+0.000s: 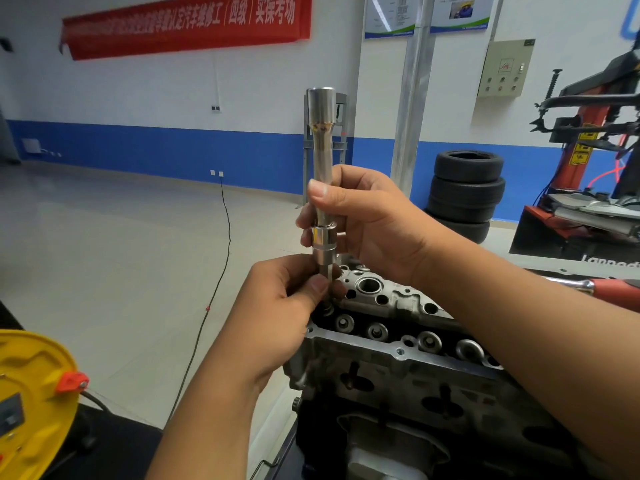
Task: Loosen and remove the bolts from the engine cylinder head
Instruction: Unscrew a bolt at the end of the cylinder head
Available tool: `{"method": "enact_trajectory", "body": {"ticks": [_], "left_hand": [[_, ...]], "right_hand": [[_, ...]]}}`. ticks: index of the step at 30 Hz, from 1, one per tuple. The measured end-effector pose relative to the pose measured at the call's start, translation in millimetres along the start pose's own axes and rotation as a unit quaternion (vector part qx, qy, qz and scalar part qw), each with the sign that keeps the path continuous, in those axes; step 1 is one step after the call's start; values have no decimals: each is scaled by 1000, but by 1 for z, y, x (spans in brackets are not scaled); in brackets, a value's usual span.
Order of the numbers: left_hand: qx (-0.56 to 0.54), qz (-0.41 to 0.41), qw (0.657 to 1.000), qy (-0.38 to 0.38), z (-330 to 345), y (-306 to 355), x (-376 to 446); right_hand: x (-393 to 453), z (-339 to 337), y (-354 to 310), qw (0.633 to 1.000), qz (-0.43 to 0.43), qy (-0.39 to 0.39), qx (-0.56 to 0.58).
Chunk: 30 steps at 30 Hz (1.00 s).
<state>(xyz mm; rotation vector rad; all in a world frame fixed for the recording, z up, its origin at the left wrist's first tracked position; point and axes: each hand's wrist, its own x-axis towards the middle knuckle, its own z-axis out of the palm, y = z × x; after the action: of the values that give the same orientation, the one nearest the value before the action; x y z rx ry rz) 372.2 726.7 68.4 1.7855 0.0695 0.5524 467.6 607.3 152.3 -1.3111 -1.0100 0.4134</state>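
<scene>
At the lower left of the frame I noted a yellow cable reel [31, 393], well apart from the work. Moving right to centre frame, my left hand [287, 299] had its thumb and fingertips pinched round the lower end of the extension bar [322, 188], just above the near corner of the cylinder head [391, 327]; whether a bolt hung in that tip I could not tell. The bar stood nearly upright, its long axis running straight up out of the bolt hole. My right hand [363, 216] was wrapped round its middle, directly above the left. I judged the next move a straight lift along that axis, the left hand nearer the bolt. A red-handled ratchet [609, 289] lay at the right edge.
</scene>
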Motion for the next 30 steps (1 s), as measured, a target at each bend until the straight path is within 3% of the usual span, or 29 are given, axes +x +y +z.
{"method": "enact_trajectory", "body": {"ticks": [5, 17, 25, 30], "left_hand": [[-14, -3, 1000, -13, -2, -1, 1], [-9, 31, 994, 101, 6, 4, 2], [-27, 41, 999, 22, 3, -1, -1], [-47, 44, 993, 97, 5, -4, 5]], "right_hand": [[0, -1, -1, 1000, 1, -3, -11], [0, 0, 2, 1000, -4, -3, -19], [0, 0, 1, 1000, -18, -12, -9], [0, 0, 0, 999, 10, -35, -3]]}}
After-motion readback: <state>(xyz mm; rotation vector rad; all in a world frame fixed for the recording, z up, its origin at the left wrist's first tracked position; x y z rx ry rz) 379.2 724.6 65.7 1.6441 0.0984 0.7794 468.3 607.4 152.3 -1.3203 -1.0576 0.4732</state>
